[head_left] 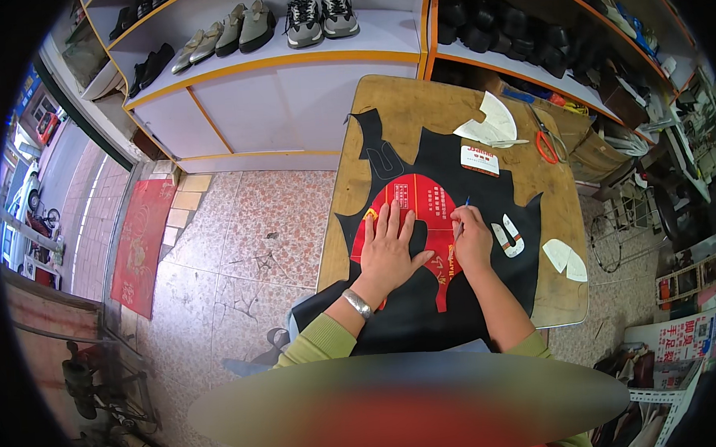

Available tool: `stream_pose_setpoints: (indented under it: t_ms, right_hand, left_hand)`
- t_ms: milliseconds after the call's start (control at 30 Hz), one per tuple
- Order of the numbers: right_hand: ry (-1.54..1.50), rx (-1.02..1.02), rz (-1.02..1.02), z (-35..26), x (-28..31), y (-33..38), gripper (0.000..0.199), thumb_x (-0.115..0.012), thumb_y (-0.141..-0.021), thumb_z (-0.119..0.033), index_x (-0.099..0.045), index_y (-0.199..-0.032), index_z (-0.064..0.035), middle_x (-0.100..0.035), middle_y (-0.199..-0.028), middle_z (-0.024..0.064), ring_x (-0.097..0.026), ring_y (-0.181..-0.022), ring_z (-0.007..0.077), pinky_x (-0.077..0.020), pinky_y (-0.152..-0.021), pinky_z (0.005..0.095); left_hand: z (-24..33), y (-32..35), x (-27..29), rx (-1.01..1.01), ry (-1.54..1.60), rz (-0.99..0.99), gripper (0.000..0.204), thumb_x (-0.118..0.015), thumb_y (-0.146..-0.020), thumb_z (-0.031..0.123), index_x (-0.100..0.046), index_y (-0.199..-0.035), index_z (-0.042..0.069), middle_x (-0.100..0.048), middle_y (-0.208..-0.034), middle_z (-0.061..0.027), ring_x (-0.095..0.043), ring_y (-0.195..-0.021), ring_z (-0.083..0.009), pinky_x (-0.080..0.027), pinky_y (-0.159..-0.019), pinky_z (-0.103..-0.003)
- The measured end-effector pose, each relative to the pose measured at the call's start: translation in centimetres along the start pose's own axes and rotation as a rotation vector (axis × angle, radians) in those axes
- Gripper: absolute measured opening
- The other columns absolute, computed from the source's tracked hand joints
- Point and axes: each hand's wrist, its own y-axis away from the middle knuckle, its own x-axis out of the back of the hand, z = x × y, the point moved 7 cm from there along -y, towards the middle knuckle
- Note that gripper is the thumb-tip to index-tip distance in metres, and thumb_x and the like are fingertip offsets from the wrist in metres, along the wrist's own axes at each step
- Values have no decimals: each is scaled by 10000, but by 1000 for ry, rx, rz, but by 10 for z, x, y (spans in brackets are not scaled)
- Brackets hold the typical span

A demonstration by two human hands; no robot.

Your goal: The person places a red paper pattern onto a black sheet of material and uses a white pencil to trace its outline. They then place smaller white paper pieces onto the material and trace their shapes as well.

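While the left hand (387, 250) lies flat with fingers spread on the red card pattern (409, 209), the right hand (472, 238) at its 3 o'clock edge grips a pen (462, 216). Pattern rests on black leather (441, 292) covering the wooden table (401, 102). Orange-handled scissors (545, 143) lie at 1 o'clock.

Under your left hand (389, 250) lies a red pattern piece (410, 221) that looks like printed card, smooth with a slight sheen. It rests on a black sheet (452, 171) that reads as matt leather or similar hide. The worktable (401, 102) is bare wood, worn and scuffed. Your right hand (472, 238) grips a thin pen (462, 216). The white templates (489, 123) look like plain matt paper. Your wrist carries a shiny metal bracelet (357, 303).
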Motion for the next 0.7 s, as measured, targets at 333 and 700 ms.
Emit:
stream_pose_setpoints:
  t_ms: [333, 700]
  right_hand:
    - [-60, 20, 10, 4, 0, 1, 165, -666, -856, 13, -607, -992, -60, -637, -991, 85, -668, -840, 296, -533, -705, 359]
    - [-1323, -502, -145, 19, 10, -20, 395, -619, -778, 115, -519, -1123, -48, -631, -1037, 92, -617, -965, 162, -501, -891, 292]
  left_hand:
    - [1, 1, 3, 3, 0, -5, 876, -509, -890, 696, -379, -1517, 99, -302, -1588, -195, -226, -1498, -345, -158, -1209, -526]
    - [-16, 2, 42, 121, 335, 265, 961, -787, -808, 361, -262, -1537, 18, -215, -1595, -259, -206, -1490, -407, -206, -1189, -531]
